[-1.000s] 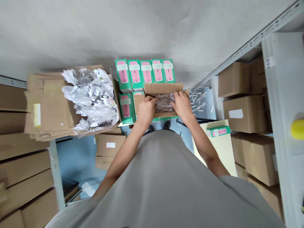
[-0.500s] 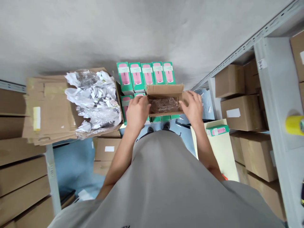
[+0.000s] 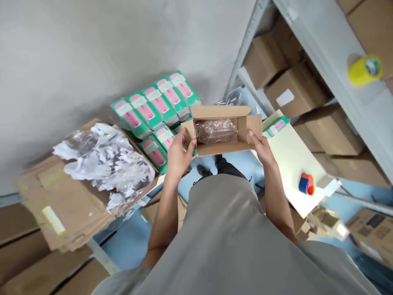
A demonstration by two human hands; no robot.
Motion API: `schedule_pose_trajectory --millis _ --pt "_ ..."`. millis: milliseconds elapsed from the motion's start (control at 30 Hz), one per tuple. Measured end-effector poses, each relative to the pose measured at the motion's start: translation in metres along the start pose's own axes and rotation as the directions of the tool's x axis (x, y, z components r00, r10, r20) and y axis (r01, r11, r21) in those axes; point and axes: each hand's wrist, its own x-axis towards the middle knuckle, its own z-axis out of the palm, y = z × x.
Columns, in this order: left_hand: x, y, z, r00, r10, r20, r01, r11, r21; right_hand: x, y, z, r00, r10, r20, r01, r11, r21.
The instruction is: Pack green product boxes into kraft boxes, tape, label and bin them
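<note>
An open cardboard box [image 3: 224, 148] is held up in front of my body, its flaps standing outward. Inside lies clear plastic wrapping [image 3: 216, 131]; whatever it may cover I cannot make out. My left hand [image 3: 179, 155] grips the left end by its flap, thumb on the near side. At the opposite end, my right hand [image 3: 261, 148] pinches the right flap with the thumb on top. Just beyond my left hand, green and pink boxes [image 3: 153, 102] stand in rows against the wall.
Left of the boxes, a carton holds crumpled paper and plastic [image 3: 107, 164], beside flattened cardboard [image 3: 70, 209]. On the right, a pale tabletop [image 3: 285, 164] carries a green and pink box [image 3: 276, 126] and a red-blue tape dispenser [image 3: 306, 184]. Yellow tape [image 3: 365, 69] sits on a shelf.
My view and body have turned to the right. The cardboard box has moved away from the green and pink boxes, and both hands now grip its end flaps.
</note>
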Motion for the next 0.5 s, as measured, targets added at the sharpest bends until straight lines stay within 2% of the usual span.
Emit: schedule_pose_trajectory --millis 100,200,333,500 --pt "0.007 0.013 0.03 0.986 0.066 0.156 -0.056 0.996 -0.066 -0.04 0.02 -0.035 0.985 0.044 -0.166 -0.045 0.999 0.001" --pt "0.013 0.029 0.076 0.944 0.097 0.314 -0.061 0.99 -0.124 -0.071 0.048 -0.07 0.952 0.078 -0.297 -0.074 0.997 0.024" --pt "0.012 0.05 0.154 0.862 0.103 0.495 -0.009 0.982 -0.188 -0.096 0.09 -0.123 0.892 0.141 -0.43 -0.132 0.99 0.05" --pt "0.013 0.078 0.261 0.772 0.106 0.627 0.003 0.985 -0.17 -0.098 0.138 -0.196 0.821 0.204 -0.533 -0.196 0.978 0.071"
